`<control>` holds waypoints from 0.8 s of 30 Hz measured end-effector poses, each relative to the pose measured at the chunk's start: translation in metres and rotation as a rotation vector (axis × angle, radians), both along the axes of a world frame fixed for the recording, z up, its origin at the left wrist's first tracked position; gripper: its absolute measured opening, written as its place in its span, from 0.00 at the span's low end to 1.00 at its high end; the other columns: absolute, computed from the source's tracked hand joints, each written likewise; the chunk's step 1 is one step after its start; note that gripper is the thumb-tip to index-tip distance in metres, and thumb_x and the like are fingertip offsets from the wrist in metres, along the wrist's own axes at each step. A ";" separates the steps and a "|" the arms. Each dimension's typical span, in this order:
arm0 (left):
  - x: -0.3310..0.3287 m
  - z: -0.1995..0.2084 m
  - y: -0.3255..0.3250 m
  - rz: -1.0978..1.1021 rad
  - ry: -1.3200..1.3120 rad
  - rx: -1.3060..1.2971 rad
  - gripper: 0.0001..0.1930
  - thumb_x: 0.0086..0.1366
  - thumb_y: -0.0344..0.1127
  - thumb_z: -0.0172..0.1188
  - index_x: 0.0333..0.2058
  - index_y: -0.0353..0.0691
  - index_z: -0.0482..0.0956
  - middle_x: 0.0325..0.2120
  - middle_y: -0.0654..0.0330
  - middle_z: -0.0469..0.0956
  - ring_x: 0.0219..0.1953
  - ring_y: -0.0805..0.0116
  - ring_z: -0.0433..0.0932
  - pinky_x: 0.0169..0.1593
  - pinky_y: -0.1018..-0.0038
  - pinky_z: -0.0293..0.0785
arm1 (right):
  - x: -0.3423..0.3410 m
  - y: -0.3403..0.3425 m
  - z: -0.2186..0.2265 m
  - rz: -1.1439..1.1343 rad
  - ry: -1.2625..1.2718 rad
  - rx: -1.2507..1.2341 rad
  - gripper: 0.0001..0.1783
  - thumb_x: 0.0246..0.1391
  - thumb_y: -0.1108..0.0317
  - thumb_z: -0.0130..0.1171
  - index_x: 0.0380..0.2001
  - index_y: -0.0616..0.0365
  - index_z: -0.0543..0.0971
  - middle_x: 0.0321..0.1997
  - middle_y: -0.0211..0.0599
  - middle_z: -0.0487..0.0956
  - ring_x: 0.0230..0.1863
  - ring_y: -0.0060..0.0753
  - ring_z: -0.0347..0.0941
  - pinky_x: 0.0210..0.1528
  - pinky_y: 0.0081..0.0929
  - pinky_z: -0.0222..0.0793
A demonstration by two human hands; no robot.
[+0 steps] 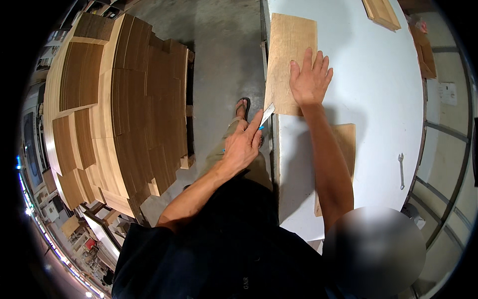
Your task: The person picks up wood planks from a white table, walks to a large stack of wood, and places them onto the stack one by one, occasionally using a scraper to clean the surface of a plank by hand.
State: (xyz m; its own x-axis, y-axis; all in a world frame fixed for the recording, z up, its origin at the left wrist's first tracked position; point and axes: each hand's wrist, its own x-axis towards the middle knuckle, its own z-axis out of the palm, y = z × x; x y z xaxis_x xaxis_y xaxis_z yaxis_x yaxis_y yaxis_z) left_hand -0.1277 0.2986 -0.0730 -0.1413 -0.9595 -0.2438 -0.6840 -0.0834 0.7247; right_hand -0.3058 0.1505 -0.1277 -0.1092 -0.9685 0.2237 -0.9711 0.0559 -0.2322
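In my left hand (242,144) is a utility knife (268,113) with a wide silver blade; blue bits of its handle show between the closed fingers. The blade's tip lies over the near left corner of a thin light wood board (286,50). I cannot tell whether it touches the wood. The board lies along the left edge of a white tabletop (368,84). My right hand (312,82) rests flat on the board's right side, fingers spread, some reaching past its edge. Under my right forearm lies another wood board (347,142), partly hidden.
A wrench (401,172) lies on the table's right side. At the far right end are more wood pieces (381,12), with a cardboard box (423,52) beyond. Left of the grey floor aisle (214,50) stands a tall stack of wood boards (149,104) on a pallet.
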 end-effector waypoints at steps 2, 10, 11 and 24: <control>0.000 0.003 0.000 0.006 -0.001 0.015 0.25 0.63 0.32 0.52 0.60 0.48 0.64 0.31 0.45 0.69 0.31 0.49 0.73 0.37 0.58 0.71 | 0.001 0.000 -0.001 0.000 0.002 0.002 0.34 0.60 0.46 0.42 0.63 0.55 0.59 0.66 0.53 0.56 0.69 0.56 0.45 0.67 0.56 0.36; 0.001 -0.001 0.000 0.009 -0.037 0.061 0.25 0.63 0.34 0.52 0.60 0.50 0.65 0.31 0.45 0.69 0.31 0.49 0.73 0.36 0.59 0.71 | 0.001 0.000 0.002 0.009 0.025 0.025 0.34 0.60 0.46 0.42 0.63 0.56 0.58 0.66 0.53 0.56 0.69 0.54 0.45 0.67 0.56 0.36; 0.002 -0.002 -0.001 0.003 -0.046 0.056 0.25 0.63 0.34 0.52 0.60 0.51 0.65 0.32 0.45 0.69 0.31 0.49 0.73 0.36 0.59 0.72 | 0.000 -0.001 0.001 0.008 0.029 0.030 0.34 0.60 0.46 0.42 0.63 0.56 0.58 0.66 0.53 0.56 0.69 0.54 0.45 0.67 0.56 0.36; 0.012 0.011 -0.020 -0.111 -0.123 0.160 0.23 0.65 0.36 0.50 0.60 0.54 0.66 0.49 0.38 0.68 0.38 0.44 0.77 0.40 0.58 0.75 | 0.001 -0.001 -0.001 -0.015 0.032 0.057 0.35 0.60 0.46 0.40 0.65 0.55 0.56 0.68 0.52 0.55 0.70 0.51 0.43 0.68 0.55 0.35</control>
State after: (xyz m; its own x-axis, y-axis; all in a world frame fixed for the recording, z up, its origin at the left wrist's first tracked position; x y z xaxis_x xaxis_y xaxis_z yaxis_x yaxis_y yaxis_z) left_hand -0.1158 0.2782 -0.0623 -0.2034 -0.8873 -0.4138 -0.7781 -0.1101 0.6185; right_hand -0.3047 0.1493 -0.1291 -0.1172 -0.9782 0.1717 -0.9769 0.0824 -0.1971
